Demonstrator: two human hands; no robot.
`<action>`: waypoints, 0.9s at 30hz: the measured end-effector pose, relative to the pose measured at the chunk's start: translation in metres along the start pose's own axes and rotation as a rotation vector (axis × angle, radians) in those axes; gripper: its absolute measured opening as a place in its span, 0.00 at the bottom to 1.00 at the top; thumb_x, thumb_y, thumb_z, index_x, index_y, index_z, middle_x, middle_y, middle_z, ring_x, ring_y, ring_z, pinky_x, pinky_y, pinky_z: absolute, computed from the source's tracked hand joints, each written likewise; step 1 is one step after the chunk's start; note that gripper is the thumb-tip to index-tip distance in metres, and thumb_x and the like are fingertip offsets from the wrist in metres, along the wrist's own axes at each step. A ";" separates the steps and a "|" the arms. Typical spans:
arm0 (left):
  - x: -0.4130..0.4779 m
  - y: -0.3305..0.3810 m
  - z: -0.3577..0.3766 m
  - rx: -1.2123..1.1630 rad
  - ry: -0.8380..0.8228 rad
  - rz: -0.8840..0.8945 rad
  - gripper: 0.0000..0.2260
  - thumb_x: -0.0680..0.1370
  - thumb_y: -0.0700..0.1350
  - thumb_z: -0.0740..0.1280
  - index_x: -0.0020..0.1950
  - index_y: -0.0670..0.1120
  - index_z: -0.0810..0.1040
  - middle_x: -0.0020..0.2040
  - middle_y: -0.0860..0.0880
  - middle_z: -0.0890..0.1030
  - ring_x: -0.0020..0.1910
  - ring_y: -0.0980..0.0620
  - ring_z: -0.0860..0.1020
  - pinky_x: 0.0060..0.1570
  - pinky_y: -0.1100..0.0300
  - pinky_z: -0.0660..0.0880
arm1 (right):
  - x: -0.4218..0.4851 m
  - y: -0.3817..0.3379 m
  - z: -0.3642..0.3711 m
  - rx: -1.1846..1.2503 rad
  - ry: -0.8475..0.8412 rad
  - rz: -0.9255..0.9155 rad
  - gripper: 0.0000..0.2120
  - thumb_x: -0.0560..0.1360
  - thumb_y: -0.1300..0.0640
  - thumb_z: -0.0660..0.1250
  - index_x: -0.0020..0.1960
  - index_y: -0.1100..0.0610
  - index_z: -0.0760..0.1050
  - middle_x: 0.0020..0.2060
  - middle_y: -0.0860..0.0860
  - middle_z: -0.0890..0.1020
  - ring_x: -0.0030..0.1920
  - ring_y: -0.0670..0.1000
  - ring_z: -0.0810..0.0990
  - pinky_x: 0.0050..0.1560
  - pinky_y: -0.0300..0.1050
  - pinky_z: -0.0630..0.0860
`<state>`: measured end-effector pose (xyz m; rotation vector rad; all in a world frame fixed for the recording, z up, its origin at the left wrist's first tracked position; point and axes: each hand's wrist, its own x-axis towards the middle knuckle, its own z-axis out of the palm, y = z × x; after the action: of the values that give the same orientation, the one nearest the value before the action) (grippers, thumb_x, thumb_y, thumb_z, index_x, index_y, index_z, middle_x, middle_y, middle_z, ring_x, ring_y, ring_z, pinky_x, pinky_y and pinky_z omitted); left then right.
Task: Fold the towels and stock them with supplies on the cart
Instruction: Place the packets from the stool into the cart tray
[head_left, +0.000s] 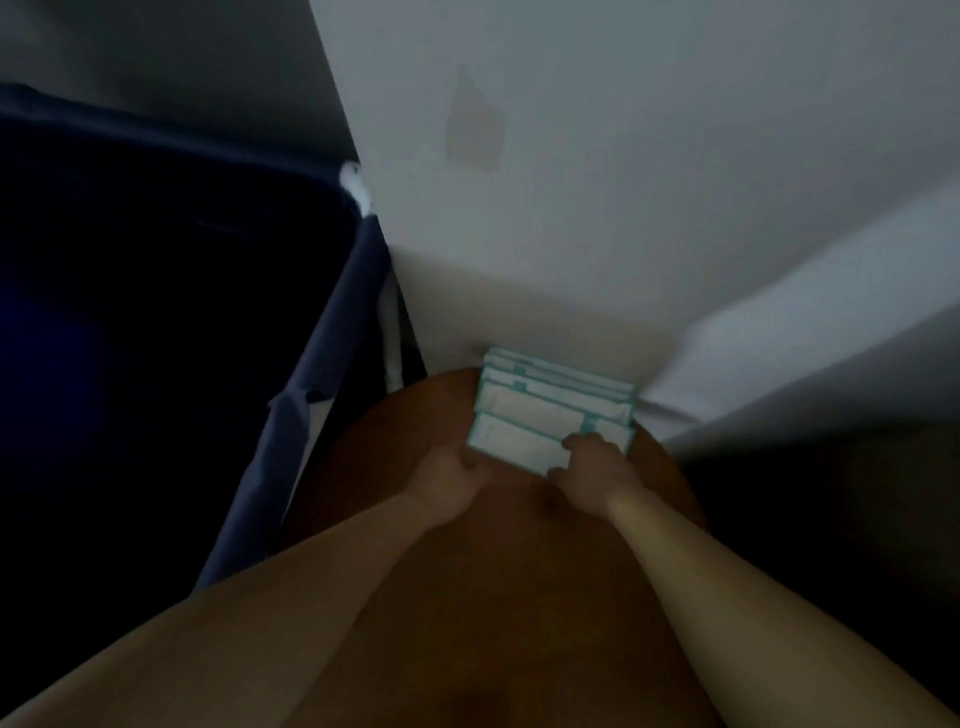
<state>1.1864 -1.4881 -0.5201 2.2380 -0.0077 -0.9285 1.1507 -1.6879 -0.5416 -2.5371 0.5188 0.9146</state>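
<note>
"Teal-edged packets (550, 415), where were they?"
"Your left grip (452, 470) and right grip (592, 465) both clutched the stack, right of the navy bag (322, 332). Nothing looked stocked yet; no towels showed."

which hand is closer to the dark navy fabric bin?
Left. The left hand holds the left corner of the stack of white teal-edged packets, toward the dark navy fabric bin; the right hand holds its far side.
</note>
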 end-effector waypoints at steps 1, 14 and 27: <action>0.008 -0.005 0.007 -0.015 0.002 -0.008 0.11 0.80 0.43 0.67 0.60 0.41 0.81 0.58 0.43 0.82 0.57 0.47 0.79 0.49 0.64 0.72 | 0.006 0.002 0.010 -0.009 0.030 -0.012 0.25 0.79 0.48 0.64 0.73 0.57 0.68 0.68 0.60 0.71 0.67 0.62 0.71 0.66 0.54 0.72; 0.046 -0.034 0.045 -0.039 0.149 0.018 0.16 0.77 0.44 0.70 0.64 0.41 0.77 0.62 0.42 0.78 0.61 0.46 0.75 0.60 0.61 0.70 | 0.037 0.020 0.053 -0.261 0.244 -0.094 0.27 0.76 0.45 0.68 0.71 0.52 0.66 0.62 0.55 0.74 0.59 0.58 0.78 0.57 0.52 0.73; 0.040 -0.040 0.036 1.080 0.007 0.420 0.24 0.84 0.46 0.51 0.80 0.49 0.54 0.76 0.47 0.65 0.72 0.48 0.65 0.73 0.54 0.54 | 0.043 0.020 0.017 0.328 -0.026 -0.272 0.07 0.75 0.46 0.72 0.44 0.50 0.83 0.41 0.47 0.84 0.44 0.47 0.82 0.47 0.43 0.76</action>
<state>1.1835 -1.4902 -0.5873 2.9842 -1.1756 -0.7460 1.1639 -1.7054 -0.5871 -2.2260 0.2781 0.6981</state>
